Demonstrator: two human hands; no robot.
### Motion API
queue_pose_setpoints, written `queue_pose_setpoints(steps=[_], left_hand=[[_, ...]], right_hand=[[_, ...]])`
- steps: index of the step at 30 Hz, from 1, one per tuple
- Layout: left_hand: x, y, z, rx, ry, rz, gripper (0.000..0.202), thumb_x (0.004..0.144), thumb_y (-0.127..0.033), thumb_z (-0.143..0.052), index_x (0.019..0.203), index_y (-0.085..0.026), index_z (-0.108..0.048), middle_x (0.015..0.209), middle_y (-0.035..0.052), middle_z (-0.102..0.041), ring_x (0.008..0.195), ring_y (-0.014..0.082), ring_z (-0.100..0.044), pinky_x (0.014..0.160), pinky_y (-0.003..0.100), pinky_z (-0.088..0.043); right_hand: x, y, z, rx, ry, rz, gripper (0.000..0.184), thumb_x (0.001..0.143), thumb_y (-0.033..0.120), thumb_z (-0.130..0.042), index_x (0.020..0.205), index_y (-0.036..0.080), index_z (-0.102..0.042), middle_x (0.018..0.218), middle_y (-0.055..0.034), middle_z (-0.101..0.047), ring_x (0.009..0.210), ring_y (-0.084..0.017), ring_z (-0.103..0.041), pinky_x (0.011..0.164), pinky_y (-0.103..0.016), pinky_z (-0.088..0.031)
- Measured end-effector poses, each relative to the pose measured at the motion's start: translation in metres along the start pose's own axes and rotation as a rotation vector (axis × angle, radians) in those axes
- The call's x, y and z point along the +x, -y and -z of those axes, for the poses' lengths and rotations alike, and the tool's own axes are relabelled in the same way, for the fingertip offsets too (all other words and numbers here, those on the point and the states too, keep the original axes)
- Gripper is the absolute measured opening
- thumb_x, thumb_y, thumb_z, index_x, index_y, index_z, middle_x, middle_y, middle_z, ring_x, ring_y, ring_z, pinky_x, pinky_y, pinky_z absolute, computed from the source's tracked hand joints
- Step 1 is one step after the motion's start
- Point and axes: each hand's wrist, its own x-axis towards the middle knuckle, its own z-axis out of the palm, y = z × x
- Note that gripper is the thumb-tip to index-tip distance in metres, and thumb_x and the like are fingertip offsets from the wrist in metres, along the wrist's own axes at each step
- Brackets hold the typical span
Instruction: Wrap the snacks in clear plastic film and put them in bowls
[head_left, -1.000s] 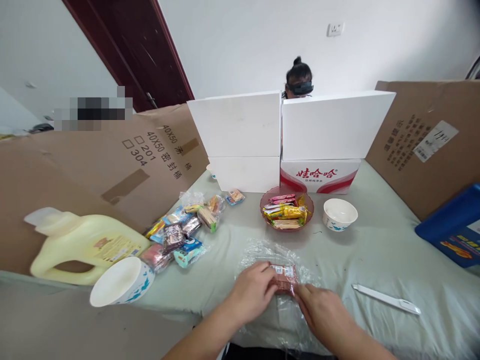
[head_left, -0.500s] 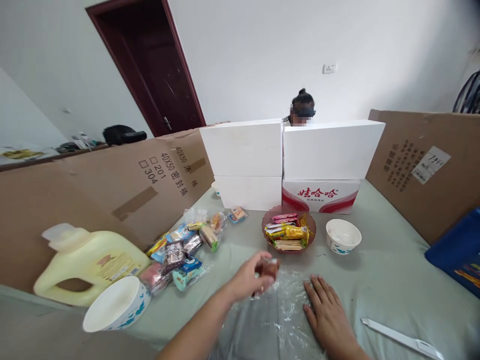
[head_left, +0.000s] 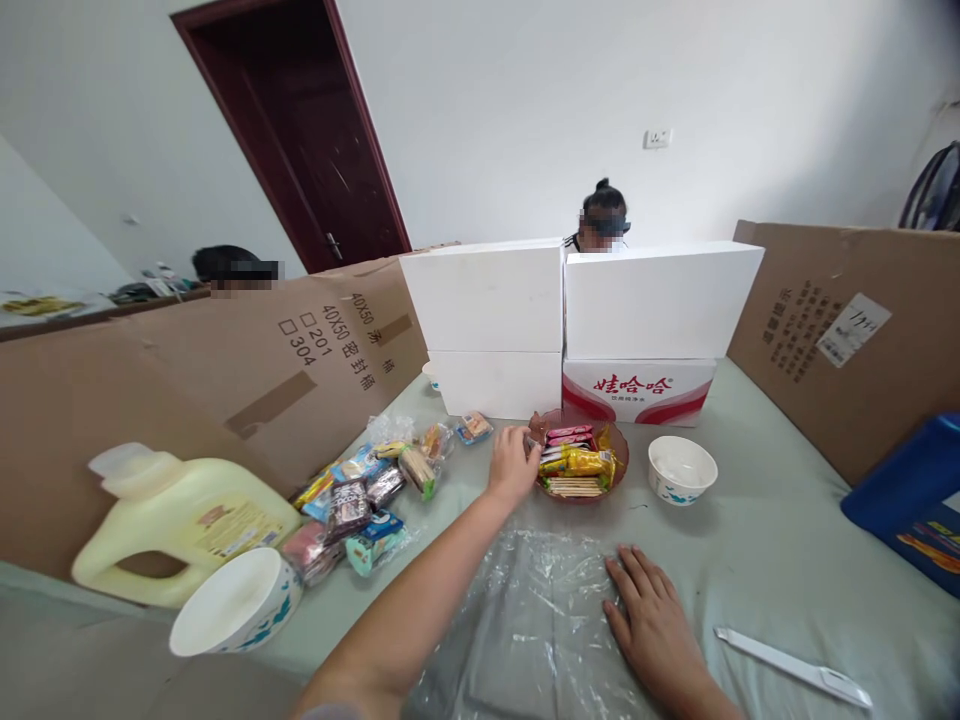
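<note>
The left hand [head_left: 513,467] grips a brown packet [head_left: 537,427] at the reddish bowl's [head_left: 622,462] left rim, while the right hand [head_left: 654,622] lies flat, grasping nothing, by clear plastic [head_left: 525,625]

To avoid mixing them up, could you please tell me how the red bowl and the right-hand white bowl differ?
The red bowl is translucent; the white bowl is opaque, blue-patterned. The left hand is at the red bowl, not the white bowl. Both stand upright on the cloth.
</note>
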Motion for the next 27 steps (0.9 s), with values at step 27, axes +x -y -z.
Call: queue_pose_setpoints(steps=[27], left_hand=[[-0.233,0.068,0.118,0.294,0.787,-0.461,0.044,0.076,-0.033,-0.069,0.115,-0.023,-0.054,0.138,0.0113,-0.049,0.130,0.0342,-0.041,0.107,0.055,-0.033]], right_hand=[[-0.062,0.010,0.059,0.169,-0.075,0.724,0.025,0.093,0.039,-0.054,0.111,0.025,-0.065,0.109,-0.0013,-0.071,0.108,-0.017,-0.062,0.093,-0.027,-0.046]])
